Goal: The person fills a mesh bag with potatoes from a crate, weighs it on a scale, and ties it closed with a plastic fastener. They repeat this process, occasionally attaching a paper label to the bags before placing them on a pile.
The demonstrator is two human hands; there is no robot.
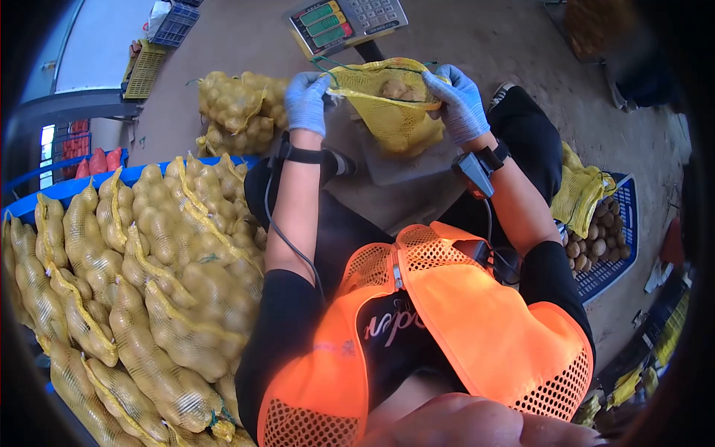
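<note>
A yellow mesh bag (395, 123) with potatoes inside stands on the scale's platform (387, 173), its mouth spread wide. My left hand (306, 103), in a blue glove, pinches the left edge of the mouth near a green drawstring. On the right edge, my right hand (456, 103), also gloved in blue, has its fingers closed on the mesh. Potatoes show through the opening between my hands. Beyond the bag is the scale's display (328, 24), with lit green and red digits and a keypad.
Filled potato bags (171, 298) are piled in a blue container on the left. More filled bags (237, 104) lie on the floor. At right, a blue crate (629, 223) holds loose potatoes and a yellow mesh bag. A person's dark-clothed leg shows at the upper right.
</note>
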